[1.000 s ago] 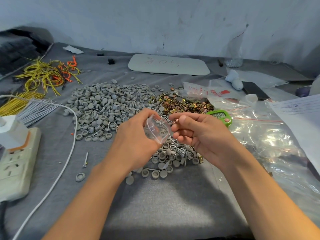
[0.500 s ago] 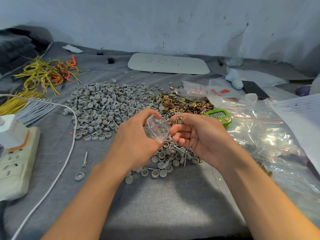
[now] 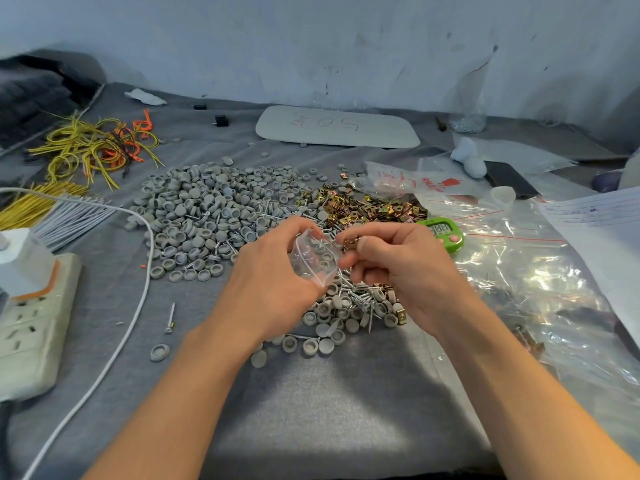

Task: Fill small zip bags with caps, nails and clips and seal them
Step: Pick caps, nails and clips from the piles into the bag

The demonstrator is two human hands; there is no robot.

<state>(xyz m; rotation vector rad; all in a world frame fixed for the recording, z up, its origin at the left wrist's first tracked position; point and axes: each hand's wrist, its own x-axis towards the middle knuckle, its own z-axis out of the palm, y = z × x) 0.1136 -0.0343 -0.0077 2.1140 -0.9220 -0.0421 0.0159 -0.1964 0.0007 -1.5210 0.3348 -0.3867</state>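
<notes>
My left hand [image 3: 273, 282] holds a small clear zip bag [image 3: 313, 259] with its mouth spread open toward the right. My right hand [image 3: 398, 268] pinches a brass metal clip [image 3: 350, 241] between thumb and forefinger right at the bag's mouth. A wide heap of grey caps [image 3: 207, 216] covers the grey cloth behind my hands. Beyond my right hand lies a pile of brass clips [image 3: 367, 207]. Nails [image 3: 360, 299] mixed with caps lie under my hands.
A green counter [image 3: 441, 232] sits right of my hands. Clear plastic bags [image 3: 526, 282] cover the right side, paper [image 3: 602, 220] beyond. A power strip [image 3: 31, 323] and white cable [image 3: 138, 299] lie left, yellow and orange wires [image 3: 93, 147] far left, a white board [image 3: 337, 128] behind.
My right hand has brought the clip from its curled fingers up to its fingertips and closer to the bag's mouth. The left hand has kept the bag open in place.
</notes>
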